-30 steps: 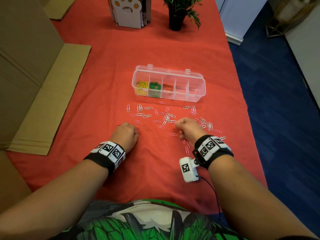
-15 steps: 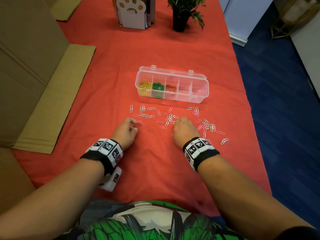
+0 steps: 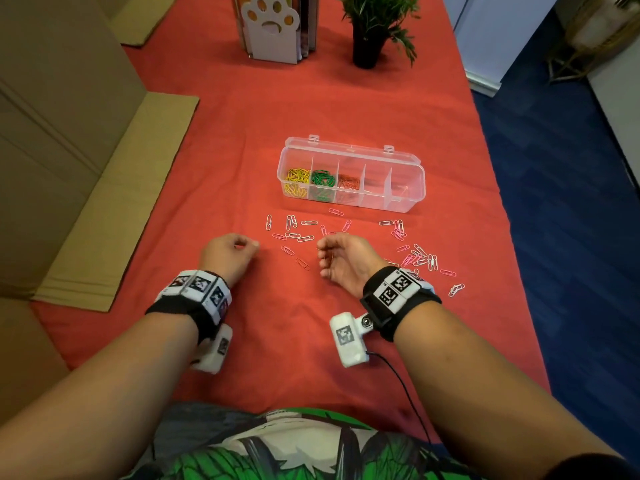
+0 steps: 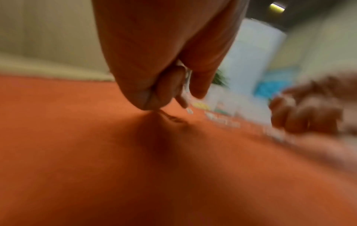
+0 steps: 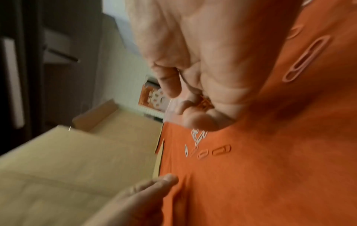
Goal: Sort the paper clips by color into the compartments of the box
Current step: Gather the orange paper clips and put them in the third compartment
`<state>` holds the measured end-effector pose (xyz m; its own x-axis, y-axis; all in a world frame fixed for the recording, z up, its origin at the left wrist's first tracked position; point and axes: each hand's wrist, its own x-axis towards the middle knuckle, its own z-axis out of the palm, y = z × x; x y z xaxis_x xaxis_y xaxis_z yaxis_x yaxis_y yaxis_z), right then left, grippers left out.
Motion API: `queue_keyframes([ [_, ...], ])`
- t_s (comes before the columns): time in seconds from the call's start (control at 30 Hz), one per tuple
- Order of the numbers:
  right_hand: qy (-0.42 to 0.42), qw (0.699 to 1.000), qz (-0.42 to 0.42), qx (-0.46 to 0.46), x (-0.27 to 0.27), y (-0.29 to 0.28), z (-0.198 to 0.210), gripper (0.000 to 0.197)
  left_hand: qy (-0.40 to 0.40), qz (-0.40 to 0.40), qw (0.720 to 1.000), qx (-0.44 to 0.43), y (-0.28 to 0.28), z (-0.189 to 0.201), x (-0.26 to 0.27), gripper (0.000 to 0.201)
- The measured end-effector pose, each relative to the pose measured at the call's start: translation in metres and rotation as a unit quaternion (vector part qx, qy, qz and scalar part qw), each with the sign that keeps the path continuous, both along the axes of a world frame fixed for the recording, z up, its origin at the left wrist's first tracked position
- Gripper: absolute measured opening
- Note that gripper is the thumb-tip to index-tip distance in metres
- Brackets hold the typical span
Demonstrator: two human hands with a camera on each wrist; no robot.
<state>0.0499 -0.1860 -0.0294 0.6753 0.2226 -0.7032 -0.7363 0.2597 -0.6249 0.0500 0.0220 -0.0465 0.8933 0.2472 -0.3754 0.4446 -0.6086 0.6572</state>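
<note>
A clear compartment box (image 3: 410, 161) stands on the red cloth; from the left its compartments hold yellow clips (image 3: 297, 177), green clips (image 3: 322, 178) and red clips (image 3: 348, 181). Pink and white loose clips (image 3: 420, 259) lie scattered in front of it. My left hand (image 3: 230, 252) hovers left of them, fingers curled round something small and red; the left wrist view (image 4: 164, 91) is blurred, with a thin wire at the fingertips. My right hand (image 3: 337, 259) is turned palm-left, fingers curled round a red clip (image 3: 329, 253); a wire shows between thumb and fingers in the right wrist view (image 5: 185, 82).
Flattened cardboard (image 3: 114, 202) lies along the left side of the table. A paw-print holder (image 3: 273, 26) and a potted plant (image 3: 370, 26) stand at the back. The table's right edge drops to blue floor (image 3: 571, 237).
My right hand has lifted off the clips and rolled its palm to the left, a red clip now showing in it. The left hand has shifted slightly left.
</note>
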Motion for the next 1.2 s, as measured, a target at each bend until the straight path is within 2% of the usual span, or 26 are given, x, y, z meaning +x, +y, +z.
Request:
queue_keyframes([
  [0.03,-0.020,0.996,0.045,-0.078,0.002,0.006,-0.001,0.018,-0.012,-0.049,0.995,0.089,0.002,-0.002,-0.003,0.019],
  [0.07,-0.061,0.973,0.118,-0.191,0.005,0.012,-0.003,0.015,-0.023,-0.087,0.986,0.143,0.003,-0.006,-0.005,0.024],
  [0.1,-0.116,0.920,0.208,-0.310,0.007,0.017,-0.003,0.011,-0.034,-0.111,0.978,0.172,0.004,-0.007,-0.007,0.025],
  [0.13,-0.176,0.848,0.290,-0.407,0.006,0.022,-0.005,0.009,-0.045,-0.128,0.972,0.190,0.005,-0.011,-0.008,0.023],
  [0.17,-0.224,0.774,0.343,-0.482,0.005,0.027,-0.008,0.016,-0.047,-0.138,0.969,0.197,0.004,-0.011,-0.009,0.019],
  [0.2,-0.261,0.712,0.375,-0.533,0.002,0.031,-0.011,0.024,-0.049,-0.151,0.966,0.203,0.004,-0.013,-0.010,0.017],
  [0.27,-0.318,0.626,0.394,-0.593,-0.005,0.039,-0.016,0.033,-0.043,-0.162,0.965,0.202,0.003,-0.016,-0.012,0.015],
  [0.33,-0.346,0.581,0.401,-0.618,-0.009,0.046,-0.020,0.034,-0.034,-0.157,0.971,0.178,0.002,-0.015,-0.011,0.016],
  [0.4,-0.353,0.566,0.404,-0.626,-0.012,0.049,-0.022,0.033,0.001,-0.120,0.988,0.101,0.000,-0.010,-0.010,0.017],
  [0.43,-0.352,0.566,0.407,-0.624,-0.012,0.049,-0.023,0.032,0.033,-0.078,0.996,0.014,-0.001,-0.006,-0.008,0.018],
  [0.47,-0.349,0.570,0.413,-0.619,-0.012,0.047,-0.024,0.032,0.063,-0.019,0.993,-0.095,-0.003,-0.001,-0.006,0.017],
  [0.5,-0.345,0.576,0.422,-0.609,-0.013,0.044,-0.024,0.032,0.088,0.048,0.974,-0.202,-0.004,0.001,-0.004,0.014],
  [0.57,-0.345,0.580,0.441,-0.592,-0.015,0.039,-0.025,0.032,0.130,0.152,0.903,-0.380,-0.006,0.009,-0.002,0.006],
  [0.63,-0.359,0.568,0.458,-0.582,-0.019,0.034,-0.026,0.031,0.153,0.173,0.851,-0.471,-0.008,0.019,0.001,0.006],
  [0.67,-0.364,0.566,0.466,-0.574,-0.022,0.033,-0.027,0.030,0.158,0.172,0.841,-0.487,-0.009,0.021,0.003,0.009],
  [0.7,-0.366,0.578,0.468,-0.560,-0.023,0.030,-0.027,0.028,0.162,0.174,0.838,-0.491,-0.012,0.022,0.005,0.010],
  [0.73,-0.357,0.608,0.463,-0.537,-0.023,0.027,-0.027,0.026,0.168,0.172,0.845,-0.478,-0.016,0.023,0.008,0.013],
  [0.8,-0.313,0.700,0.418,-0.487,-0.019,0.016,-0.024,0.019,0.175,0.146,0.867,-0.442,-0.028,0.025,0.017,0.025],
  [0.87,-0.251,0.793,0.329,-0.447,-0.011,-0.001,-0.021,0.016,0.164,0.105,0.883,-0.426,-0.045,0.032,0.030,0.028],
  [0.97,-0.154,0.890,0.193,-0.382,0.001,-0.031,-0.016,0.026,0.131,0.047,0.891,-0.432,-0.076,0.054,0.057,0.022],
  [1.03,-0.100,0.939,0.102,-0.313,0.007,-0.049,-0.009,0.026,0.116,0.014,0.885,-0.450,-0.097,0.070,0.079,0.018],
  [1.1,-0.064,0.974,-0.012,-0.215,0.011,-0.065,0.002,0.030,0.114,-0.012,0.880,-0.461,-0.117,0.083,0.099,0.018],
  [1.2,-0.031,0.986,-0.130,-0.100,0.018,-0.086,0.017,0.027,0.098,0.003,0.891,-0.444,-0.138,0.092,0.119,0.017],
])
